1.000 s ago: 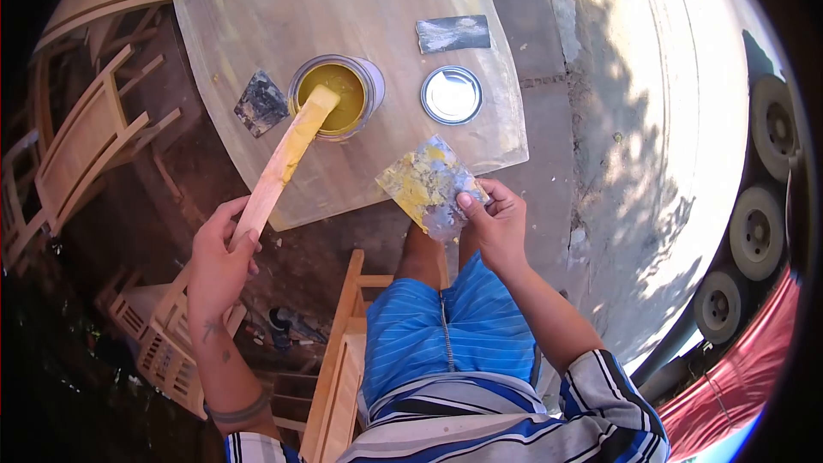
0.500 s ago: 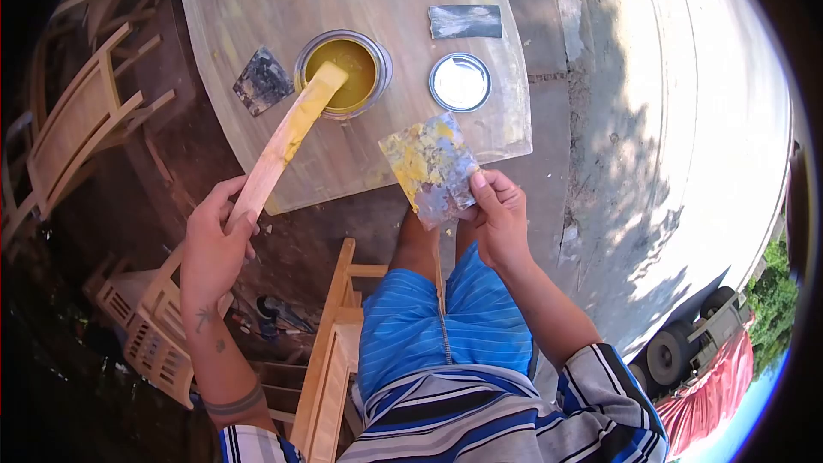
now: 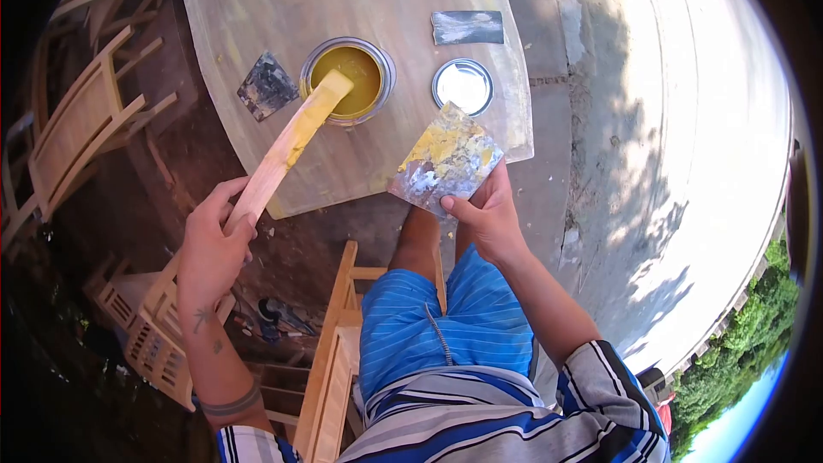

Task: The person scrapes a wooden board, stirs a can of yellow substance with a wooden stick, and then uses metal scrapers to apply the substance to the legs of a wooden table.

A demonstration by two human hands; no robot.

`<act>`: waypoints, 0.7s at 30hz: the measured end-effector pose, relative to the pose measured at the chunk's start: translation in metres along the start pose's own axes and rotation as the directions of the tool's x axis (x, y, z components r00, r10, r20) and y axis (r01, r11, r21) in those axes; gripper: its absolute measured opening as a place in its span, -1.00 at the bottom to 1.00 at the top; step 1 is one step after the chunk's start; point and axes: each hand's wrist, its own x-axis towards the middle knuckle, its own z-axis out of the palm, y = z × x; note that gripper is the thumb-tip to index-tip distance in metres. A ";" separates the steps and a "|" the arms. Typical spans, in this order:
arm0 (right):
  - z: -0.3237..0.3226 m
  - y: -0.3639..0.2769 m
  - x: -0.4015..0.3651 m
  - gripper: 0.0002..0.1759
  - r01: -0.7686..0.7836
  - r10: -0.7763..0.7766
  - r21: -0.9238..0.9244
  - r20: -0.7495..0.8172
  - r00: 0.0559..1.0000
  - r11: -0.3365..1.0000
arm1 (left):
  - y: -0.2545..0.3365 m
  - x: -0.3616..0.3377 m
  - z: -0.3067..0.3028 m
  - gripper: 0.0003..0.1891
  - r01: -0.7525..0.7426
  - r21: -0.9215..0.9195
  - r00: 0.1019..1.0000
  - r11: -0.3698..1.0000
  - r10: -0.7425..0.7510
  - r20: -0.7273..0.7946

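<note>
A long wooden stick (image 3: pixel 273 167) is held by its lower end in my left hand (image 3: pixel 214 236). Yellow material coats its upper part, and its tip lies over an open can (image 3: pixel 390 77) of yellow-brown paste. My right hand (image 3: pixel 491 216) grips a square scraper plate (image 3: pixel 446 159) by its lower right edge; yellow and whitish smears cover the plate. Left of the can, a dark smeared square plate (image 3: pixel 267 87) rests on the table (image 3: pixel 343 171). Right of the can is a round tin with white contents (image 3: pixel 463 87), with a dark rectangular piece (image 3: pixel 467 27) above it.
Wooden chair frames (image 3: pixel 90 120) stand along the left side. Another wooden frame (image 3: pixel 330 360) is beside my legs, with tools (image 3: pixel 283 317) on the ground left of it. Sunlit concrete (image 3: pixel 651 146) and green plants (image 3: pixel 737 351) appear on the right.
My right hand has turned the scraper plate and shifted it slightly, so its upper corner now overlaps the round tin's lower edge. The stick has barely moved. The view has tilted slightly.
</note>
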 end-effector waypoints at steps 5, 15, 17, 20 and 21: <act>-0.005 0.000 0.009 -0.13 0.020 -0.017 -0.056 0.039 0.999 0.998 | 0.007 0.000 -0.004 -0.62 -0.022 0.055 1.000 0.998 0.022 0.000; -0.021 0.009 0.009 -0.67 -0.015 0.015 -0.153 -0.004 1.000 0.988 | 0.072 -0.002 -0.009 -0.77 -0.221 0.764 0.919 0.606 0.391 -0.045; -0.025 0.014 0.006 -0.69 -0.065 0.063 -0.112 -0.023 0.998 0.992 | 0.095 0.003 -0.004 -0.86 -0.187 0.883 0.915 0.431 0.404 -0.004; -0.026 0.015 0.002 -0.68 -0.136 0.136 -0.022 -0.022 0.990 0.990 | 0.098 0.033 0.006 -0.88 -0.235 0.922 0.846 0.307 0.531 0.039; -0.026 0.015 0.001 -0.67 -0.161 0.162 0.012 -0.015 0.987 0.987 | 0.099 0.043 0.008 -0.85 -0.243 0.908 0.863 0.342 0.504 0.040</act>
